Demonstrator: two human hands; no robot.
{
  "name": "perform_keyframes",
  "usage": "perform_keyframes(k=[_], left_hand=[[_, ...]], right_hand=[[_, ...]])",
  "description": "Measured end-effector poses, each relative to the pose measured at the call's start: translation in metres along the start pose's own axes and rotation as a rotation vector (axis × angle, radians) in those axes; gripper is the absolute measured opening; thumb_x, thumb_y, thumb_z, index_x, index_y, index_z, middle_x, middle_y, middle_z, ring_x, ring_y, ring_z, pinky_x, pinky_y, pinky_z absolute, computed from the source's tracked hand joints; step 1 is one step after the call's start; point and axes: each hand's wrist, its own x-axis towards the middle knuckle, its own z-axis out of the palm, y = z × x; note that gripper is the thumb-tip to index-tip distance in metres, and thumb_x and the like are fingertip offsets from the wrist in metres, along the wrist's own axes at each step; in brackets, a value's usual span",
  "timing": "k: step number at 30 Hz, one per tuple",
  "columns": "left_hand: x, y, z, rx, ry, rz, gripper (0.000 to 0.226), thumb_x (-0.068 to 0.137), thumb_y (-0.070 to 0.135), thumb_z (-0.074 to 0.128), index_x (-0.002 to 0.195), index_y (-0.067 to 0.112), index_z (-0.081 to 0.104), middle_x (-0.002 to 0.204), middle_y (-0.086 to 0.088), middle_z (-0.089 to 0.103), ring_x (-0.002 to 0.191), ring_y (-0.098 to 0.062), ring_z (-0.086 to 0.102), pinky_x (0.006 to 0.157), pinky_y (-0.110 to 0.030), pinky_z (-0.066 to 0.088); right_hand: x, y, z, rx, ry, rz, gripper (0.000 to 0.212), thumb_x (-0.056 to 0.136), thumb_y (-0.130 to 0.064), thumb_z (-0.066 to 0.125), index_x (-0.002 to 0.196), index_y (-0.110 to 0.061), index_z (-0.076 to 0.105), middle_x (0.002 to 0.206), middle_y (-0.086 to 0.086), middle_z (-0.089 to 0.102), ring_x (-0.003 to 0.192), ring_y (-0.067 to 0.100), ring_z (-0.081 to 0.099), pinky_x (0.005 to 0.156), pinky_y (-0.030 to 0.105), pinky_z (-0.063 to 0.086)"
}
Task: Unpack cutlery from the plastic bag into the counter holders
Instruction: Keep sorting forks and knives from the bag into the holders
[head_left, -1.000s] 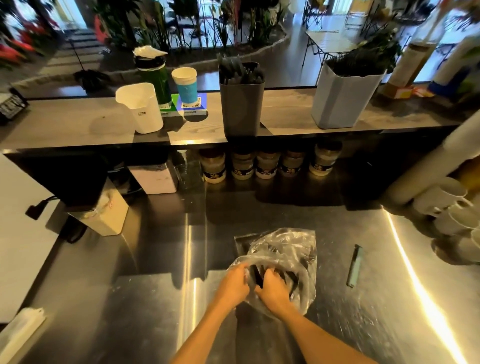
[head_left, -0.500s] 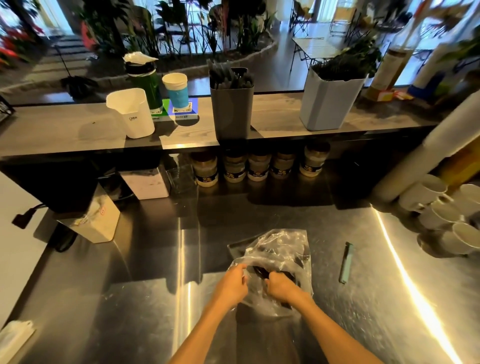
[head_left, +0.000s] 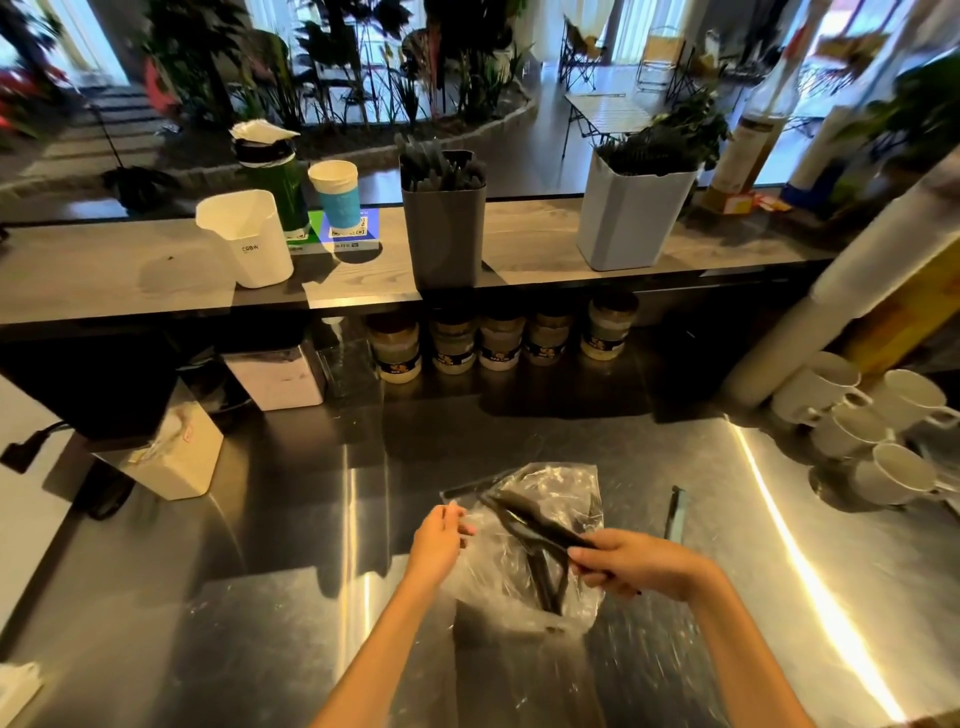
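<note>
A clear plastic bag (head_left: 558, 491) lies on the steel counter (head_left: 260, 613) in front of me. My right hand (head_left: 631, 564) grips a bundle of black cutlery (head_left: 530, 522) by one end, the other end pointing up and left over the bag. My left hand (head_left: 441, 535) pinches the bag's left edge. More black pieces (head_left: 545, 582) lie inside the bag. On the raised shelf stand a dark grey holder (head_left: 444, 228) with black cutlery in it, a pale grey holder (head_left: 628, 213) also filled, and a white holder (head_left: 249, 239).
A green and a blue cup (head_left: 335, 200) stand behind the white holder. Several jars (head_left: 498, 340) line the space under the shelf. White mugs (head_left: 857, 426) sit at the right, a tissue box (head_left: 176, 457) at the left, and a thin dark stick (head_left: 675, 514) beside the bag.
My right hand has drawn a bundle of black cutlery out of the bag and moved right. My left hand has shifted left, holding the bag's edge. The view has tilted slightly upward.
</note>
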Motion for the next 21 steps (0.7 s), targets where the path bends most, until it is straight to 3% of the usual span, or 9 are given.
perform_keyframes(k=[3, 8, 11, 14, 17, 21], left_hand=[[-0.027, 0.023, 0.008, -0.269, -0.182, 0.032, 0.044, 0.104, 0.043, 0.044, 0.116, 0.006, 0.063, 0.104, -0.015, 0.075, 0.095, -0.029, 0.072, 0.090, -0.038, 0.058], [-0.061, 0.051, 0.019, -0.435, -0.393, 0.213, 0.048, 0.099, 0.039, 0.051, 0.130, 0.004, 0.059, 0.125, -0.013, 0.070, 0.121, -0.027, 0.064, 0.108, -0.044, 0.046], [-0.073, 0.061, 0.018, -0.498, -0.382, 0.276, 0.038, 0.102, 0.027, 0.049, 0.134, 0.006, 0.055, 0.128, -0.010, 0.068, 0.124, -0.022, 0.062, 0.106, -0.037, 0.048], [-0.075, 0.064, 0.015, -0.497, -0.304, 0.295, 0.028, 0.102, 0.016, 0.054, 0.127, 0.005, 0.061, 0.120, -0.011, 0.072, 0.119, -0.022, 0.066, 0.101, -0.035, 0.052], [-0.076, 0.065, 0.012, -0.523, -0.279, 0.269, 0.028, 0.100, 0.016, 0.057, 0.125, 0.005, 0.063, 0.117, -0.011, 0.073, 0.113, -0.024, 0.069, 0.097, -0.037, 0.056], [-0.077, 0.063, 0.012, -0.535, -0.272, 0.244, 0.029, 0.102, 0.022, 0.054, 0.124, 0.007, 0.066, 0.117, -0.011, 0.073, 0.112, -0.024, 0.070, 0.091, -0.036, 0.058]], right_hand=[[-0.003, -0.007, 0.009, 0.170, 0.083, -0.168, 0.022, 0.108, -0.030, 0.043, 0.105, -0.011, 0.054, 0.072, -0.007, 0.048, 0.058, 0.005, 0.038, 0.053, 0.018, 0.030], [0.004, -0.023, 0.038, 0.279, 0.116, -0.313, 0.024, 0.108, -0.031, 0.043, 0.105, -0.011, 0.055, 0.072, -0.005, 0.048, 0.059, 0.007, 0.037, 0.053, 0.018, 0.030], [0.007, -0.027, 0.054, 0.304, 0.129, -0.337, 0.026, 0.108, -0.032, 0.043, 0.105, -0.010, 0.056, 0.073, -0.004, 0.050, 0.059, 0.007, 0.039, 0.053, 0.018, 0.031], [0.008, -0.030, 0.064, 0.343, 0.145, -0.339, 0.036, 0.107, -0.038, 0.044, 0.110, -0.007, 0.062, 0.082, 0.002, 0.062, 0.067, 0.011, 0.053, 0.061, 0.021, 0.045], [0.006, -0.034, 0.070, 0.358, 0.117, -0.341, 0.044, 0.107, -0.042, 0.041, 0.119, -0.005, 0.063, 0.094, 0.011, 0.070, 0.080, 0.020, 0.064, 0.075, 0.030, 0.055], [0.004, -0.036, 0.074, 0.417, 0.099, -0.359, 0.049, 0.108, -0.041, 0.037, 0.121, -0.002, 0.064, 0.104, 0.020, 0.072, 0.087, 0.028, 0.068, 0.079, 0.034, 0.057]])
